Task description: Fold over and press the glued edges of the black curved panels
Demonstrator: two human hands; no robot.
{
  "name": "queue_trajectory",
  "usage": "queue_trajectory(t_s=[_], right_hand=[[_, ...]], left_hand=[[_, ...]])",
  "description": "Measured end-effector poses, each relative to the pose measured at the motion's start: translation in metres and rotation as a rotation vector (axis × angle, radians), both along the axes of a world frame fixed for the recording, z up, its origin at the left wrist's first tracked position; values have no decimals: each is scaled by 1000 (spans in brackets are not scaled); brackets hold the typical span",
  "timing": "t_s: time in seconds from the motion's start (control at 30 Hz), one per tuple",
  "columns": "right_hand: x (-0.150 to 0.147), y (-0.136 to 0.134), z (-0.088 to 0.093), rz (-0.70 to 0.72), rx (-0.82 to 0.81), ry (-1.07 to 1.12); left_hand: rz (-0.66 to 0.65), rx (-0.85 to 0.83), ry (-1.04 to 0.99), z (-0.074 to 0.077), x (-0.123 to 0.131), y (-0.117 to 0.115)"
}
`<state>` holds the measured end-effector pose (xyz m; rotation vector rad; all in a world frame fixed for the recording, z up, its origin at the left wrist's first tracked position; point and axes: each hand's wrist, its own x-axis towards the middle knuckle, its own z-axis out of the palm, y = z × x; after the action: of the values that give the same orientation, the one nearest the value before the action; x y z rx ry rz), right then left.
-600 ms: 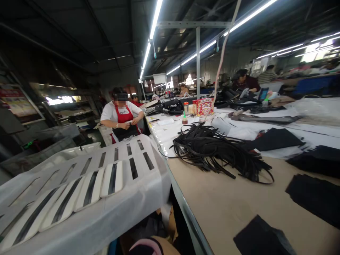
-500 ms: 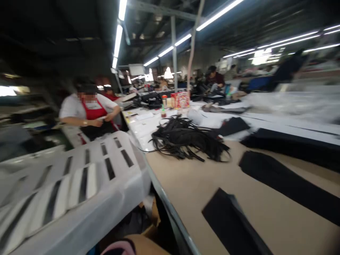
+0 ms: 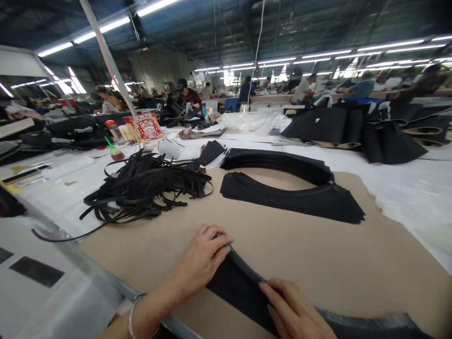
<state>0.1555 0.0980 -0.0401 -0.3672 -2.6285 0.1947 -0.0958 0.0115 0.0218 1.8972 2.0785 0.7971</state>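
A curved black fabric piece (image 3: 240,292) lies on the brown sheet (image 3: 169,268) in front of me, with a greyish strip along its curved upper edge. My left hand (image 3: 201,261) is closed on its far left end, fingers bent over the edge. Further along the same edge, my right hand (image 3: 296,308) has its fingers pressed together on the strip; its thumb is not clearly seen. To the right of that hand the piece runs out of the bottom of the view. Beyond my hands lie a stack of curved black pieces (image 3: 286,197) and another curved stack (image 3: 275,162) behind it.
A tangled heap of black strips (image 3: 148,183) lies at the left. Behind it stand a green-tipped bottle (image 3: 116,151), a red-lidded jar (image 3: 113,129) and a red packet (image 3: 146,126). Larger black pieces (image 3: 321,125) sit at the back right. The table's metal edge (image 3: 116,282) runs along the left.
My view has swung to the right, and the white-covered surface at the left is mostly out of it. Both my hands have come into view on the black fabric piece.
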Motion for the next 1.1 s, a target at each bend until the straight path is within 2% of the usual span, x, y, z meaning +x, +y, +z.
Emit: queue_trajectory(t_s=[0.07,0.2,0.37,0.5,0.67,0.77,1.1], right_hand=[[-8,-5,-1,-9,47,46],[-8,-11,-4,-24,49,47],[-6,-13,-2,-32,-29,45],[-6,-14,-3,-36,-33,64],[-5,-15,-4,-60,-38,58],[-6,-16,-3,-75,-18,87],[-12,-17,0,-134,91,130]], left_hand=[[-86,-72,44,0,0,7],[-160,-159,82,0,2,16],[-135,-198,132,5,3,23],[-174,-235,192,11,4,28],[-177,-331,240,27,4,32],[-156,-438,203,33,5,35],[-26,-540,195,13,4,46]])
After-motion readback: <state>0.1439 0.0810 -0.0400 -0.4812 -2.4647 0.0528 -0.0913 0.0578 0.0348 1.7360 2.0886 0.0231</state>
